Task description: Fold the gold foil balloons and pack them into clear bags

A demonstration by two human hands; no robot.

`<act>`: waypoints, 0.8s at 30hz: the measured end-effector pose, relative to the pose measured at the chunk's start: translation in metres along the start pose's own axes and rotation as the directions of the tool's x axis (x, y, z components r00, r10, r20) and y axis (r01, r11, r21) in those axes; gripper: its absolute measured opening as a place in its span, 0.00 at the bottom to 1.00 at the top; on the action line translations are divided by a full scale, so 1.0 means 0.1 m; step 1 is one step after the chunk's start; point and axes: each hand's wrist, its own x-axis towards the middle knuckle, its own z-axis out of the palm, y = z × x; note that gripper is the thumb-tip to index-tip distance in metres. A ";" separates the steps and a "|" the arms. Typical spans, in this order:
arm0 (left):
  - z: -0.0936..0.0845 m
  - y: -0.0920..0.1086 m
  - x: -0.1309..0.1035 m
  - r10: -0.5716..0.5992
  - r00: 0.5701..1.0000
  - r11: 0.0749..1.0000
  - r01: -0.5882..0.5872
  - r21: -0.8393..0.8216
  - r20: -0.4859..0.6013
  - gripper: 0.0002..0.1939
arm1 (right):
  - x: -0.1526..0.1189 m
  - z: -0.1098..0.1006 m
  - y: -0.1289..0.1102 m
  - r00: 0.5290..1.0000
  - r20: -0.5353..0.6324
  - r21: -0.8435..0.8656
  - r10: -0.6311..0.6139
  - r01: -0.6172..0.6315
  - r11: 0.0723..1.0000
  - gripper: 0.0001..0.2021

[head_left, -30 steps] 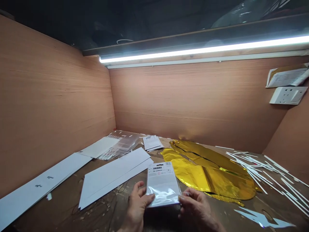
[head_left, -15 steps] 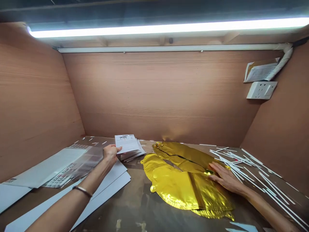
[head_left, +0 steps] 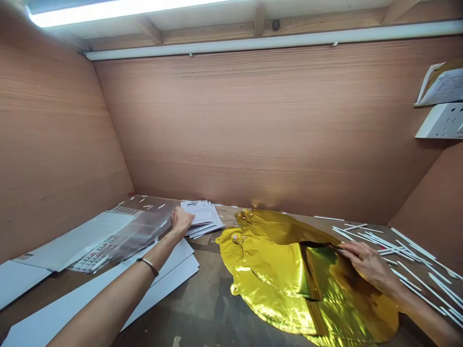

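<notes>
My left hand (head_left: 182, 220) is closed at the near left edge of a stack of white printed cards (head_left: 201, 213), its fingers pinching the top card; its fingertips are partly hidden. On the right, flat gold foil balloons (head_left: 271, 262) with small tabs lie folded and overlapping on the table. My right hand (head_left: 365, 262) pinches the edge of one gold foil balloon between thumb and fingers, lifting its fold slightly off the others.
Clear plastic sleeves (head_left: 144, 231) and white sheets (head_left: 77, 241) lie at the left, with larger white boards (head_left: 159, 289) under my left forearm. White sticks (head_left: 390, 246) are scattered at the right. Wooden panels (head_left: 253, 130) enclose the table, and a socket (head_left: 443, 120) hangs at the right.
The view has tilted down and shifted left. My left hand has lowered the raised card onto the stack. My right hand went from lying on the foil to pinching and lifting a balloon's edge.
</notes>
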 end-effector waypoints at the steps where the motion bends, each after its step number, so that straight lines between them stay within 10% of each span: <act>1: 0.00 0.06 -0.06 0.093 0.995 0.995 -0.094 0.035 0.030 0.14 | 0.04 -0.07 -0.04 0.999 -0.010 -0.030 -0.033 0.033 0.999 0.13; 5: 0.19 0.26 -0.55 0.399 0.864 0.895 -0.440 0.077 0.306 0.16 | 0.23 -0.43 -0.31 0.988 -0.038 -0.138 -0.151 0.145 0.980 0.12; 7: 0.36 0.34 -0.90 0.493 0.739 0.825 -0.565 0.025 0.459 0.21 | 0.33 -0.67 -0.53 0.972 -0.044 -0.188 -0.230 0.218 0.958 0.12; 10: 0.61 0.45 -1.40 0.623 0.433 0.628 -0.774 -0.085 0.651 0.29 | 0.46 -1.08 -0.97 0.909 -0.074 -0.314 -0.410 0.369 0.875 0.13; 12: 0.72 0.55 -1.62 0.622 0.330 0.575 -0.808 -0.128 0.710 0.29 | 0.53 -1.37 -1.27 0.844 -0.082 -0.389 -0.531 0.463 0.796 0.13; 16: 0.72 0.76 -1.77 0.559 0.289 0.609 -0.780 -0.147 0.777 0.11 | 0.60 -1.91 -1.77 0.743 -0.086 -0.476 -0.664 0.555 0.683 0.12; 24: 0.09 0.92 -1.68 0.504 0.376 0.525 -0.848 0.071 0.777 0.11 | 0.56 -2.58 -2.15 0.639 -0.017 -0.533 -0.769 0.645 0.548 0.12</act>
